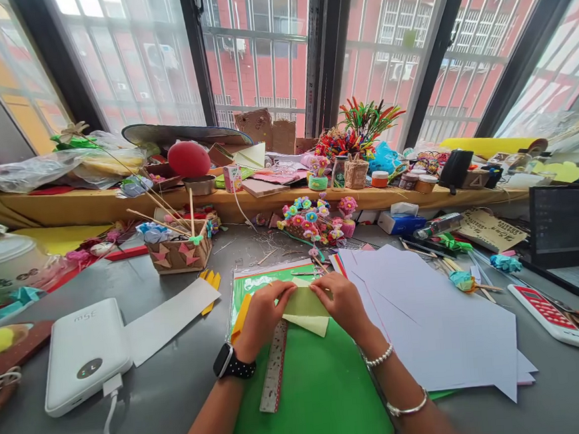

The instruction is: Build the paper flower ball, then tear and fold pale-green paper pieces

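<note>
A small piece of pale yellow-green paper (306, 304) was pinched at its two ends between the left hand (262, 316) and the right hand (344, 303). It was folded, and a paler yellow flap was seen below its near edge, one corner pointing down. It was held just above the far edge of a green sheet (308, 389), about midway between the left and right edges of the grey table (182, 386).

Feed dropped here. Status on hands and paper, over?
Left hand, right hand pinching yellow-green paper. Paper over green sheet. Ruler beside left wrist.
</note>
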Available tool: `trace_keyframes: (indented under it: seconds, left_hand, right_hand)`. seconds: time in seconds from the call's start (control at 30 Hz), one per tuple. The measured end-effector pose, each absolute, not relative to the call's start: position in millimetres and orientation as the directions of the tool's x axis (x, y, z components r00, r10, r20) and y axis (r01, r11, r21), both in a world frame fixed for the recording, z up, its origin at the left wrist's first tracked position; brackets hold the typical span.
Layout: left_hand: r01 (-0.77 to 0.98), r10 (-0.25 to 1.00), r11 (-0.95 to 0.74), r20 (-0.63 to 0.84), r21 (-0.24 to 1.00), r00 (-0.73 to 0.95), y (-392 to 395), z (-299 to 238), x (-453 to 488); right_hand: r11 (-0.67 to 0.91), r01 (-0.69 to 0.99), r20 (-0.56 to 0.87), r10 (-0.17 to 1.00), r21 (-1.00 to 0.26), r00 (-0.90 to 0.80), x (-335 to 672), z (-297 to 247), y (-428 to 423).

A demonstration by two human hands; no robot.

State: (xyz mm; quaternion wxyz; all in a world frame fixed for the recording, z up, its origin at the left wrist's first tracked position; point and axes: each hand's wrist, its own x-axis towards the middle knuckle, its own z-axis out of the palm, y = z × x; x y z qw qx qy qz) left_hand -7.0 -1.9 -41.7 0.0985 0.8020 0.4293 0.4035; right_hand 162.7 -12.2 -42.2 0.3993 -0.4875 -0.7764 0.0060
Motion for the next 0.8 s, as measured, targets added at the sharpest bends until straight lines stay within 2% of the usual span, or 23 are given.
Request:
trace_keyframes:
  seconds: [0.3, 0.47, 0.8]
  left_hand:
    - [0.67, 0.766, -0.559, 0.614, 0.488, 0.191, 0.9, -43.9, -11.0]
    - [0.683, 0.761, -0.554, 0.622, 0.477, 0.183, 0.2, -43.3, -10.6]
    - [0.671, 0.759, -0.564, 0.622, 0.481, 0.191, 1.4, -46.0, -9.2]
  right_hand:
    - [0.464, 0.789, 0.622, 0.771, -0.403, -0.135, 167.1, -45.8, -7.7]
    - [0.44, 0.796, 0.616, 0.78, -0.415, -0.109, 166.9, -45.1, -8.3]
    - [0.295, 0.814, 0.62, 0.778, -0.5, 0.099, 173.5, -44.2, -8.3]
